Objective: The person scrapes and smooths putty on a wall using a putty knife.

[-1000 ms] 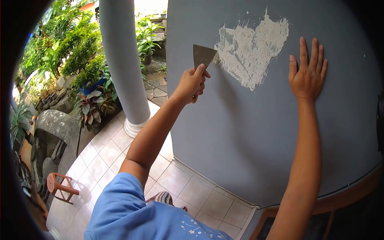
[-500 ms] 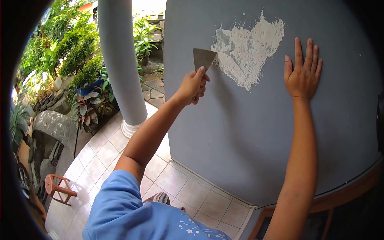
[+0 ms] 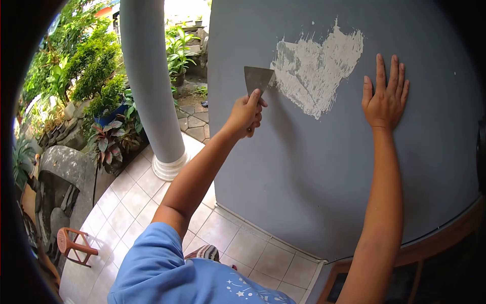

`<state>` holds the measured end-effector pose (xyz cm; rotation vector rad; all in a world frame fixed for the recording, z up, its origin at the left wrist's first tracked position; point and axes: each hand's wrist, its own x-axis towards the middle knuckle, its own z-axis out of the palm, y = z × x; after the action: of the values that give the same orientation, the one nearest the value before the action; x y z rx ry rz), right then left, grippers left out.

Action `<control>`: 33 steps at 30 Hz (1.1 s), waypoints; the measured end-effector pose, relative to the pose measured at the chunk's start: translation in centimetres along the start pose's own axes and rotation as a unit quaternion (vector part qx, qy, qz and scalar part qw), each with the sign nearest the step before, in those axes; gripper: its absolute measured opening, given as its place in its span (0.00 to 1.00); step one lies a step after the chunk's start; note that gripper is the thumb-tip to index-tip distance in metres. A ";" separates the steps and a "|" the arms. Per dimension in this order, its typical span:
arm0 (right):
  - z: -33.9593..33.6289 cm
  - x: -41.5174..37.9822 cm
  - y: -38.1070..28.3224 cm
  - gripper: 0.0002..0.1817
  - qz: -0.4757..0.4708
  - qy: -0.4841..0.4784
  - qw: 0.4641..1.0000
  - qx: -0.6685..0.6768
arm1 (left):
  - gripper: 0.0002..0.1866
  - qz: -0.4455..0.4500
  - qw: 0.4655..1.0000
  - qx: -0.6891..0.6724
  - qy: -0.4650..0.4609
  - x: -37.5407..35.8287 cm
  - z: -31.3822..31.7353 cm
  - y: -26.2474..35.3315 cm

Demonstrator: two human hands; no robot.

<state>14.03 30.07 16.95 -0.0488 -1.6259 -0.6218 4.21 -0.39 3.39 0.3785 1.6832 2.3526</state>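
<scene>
My left hand (image 3: 245, 114) is closed around the handle of a putty knife (image 3: 258, 79), its wide metal blade pointing up. The blade's right corner meets or lies just in front of the left edge of a rough white filler patch (image 3: 320, 68) on the grey wall (image 3: 324, 162); contact is hard to tell. My right hand (image 3: 386, 99) lies flat on the wall to the right of the patch, fingers spread, holding nothing.
A round pillar (image 3: 152, 86) stands left of my left arm. On the tiled floor (image 3: 136, 195) is a small brown stool (image 3: 76, 247). Plants (image 3: 98, 71) and rocks lie beyond the tiles. A wooden frame (image 3: 425, 248) runs below the wall at lower right.
The whole view has shifted slightly, with the wall and patch a little lower. The putty knife sits marginally further left against the patch. My right hand stays flat on the wall.
</scene>
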 end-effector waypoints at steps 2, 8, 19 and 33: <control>0.0 0.1 0.0 0.32 -0.004 -0.001 1.000 -0.004 | 0.23 -0.003 1.000 0.000 0.009 -0.2 0.1 0.3; 0.0 0.4 -0.3 0.32 -0.007 0.006 1.000 -0.015 | 0.23 0.039 0.999 -0.002 -0.007 0.2 0.2 1.2; -0.1 -0.1 -1.1 0.33 0.021 -0.002 1.000 -0.018 | 0.24 0.007 0.999 -0.017 -0.031 -0.1 0.7 4.4; 0.3 -0.7 -1.6 0.31 0.050 0.010 0.999 -0.019 | 0.25 0.053 0.992 -0.050 -0.107 2.4 1.1 7.1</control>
<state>13.27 29.07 15.67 -0.1501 -1.5815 -0.5754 2.06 -0.88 10.61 0.6901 1.4760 2.3604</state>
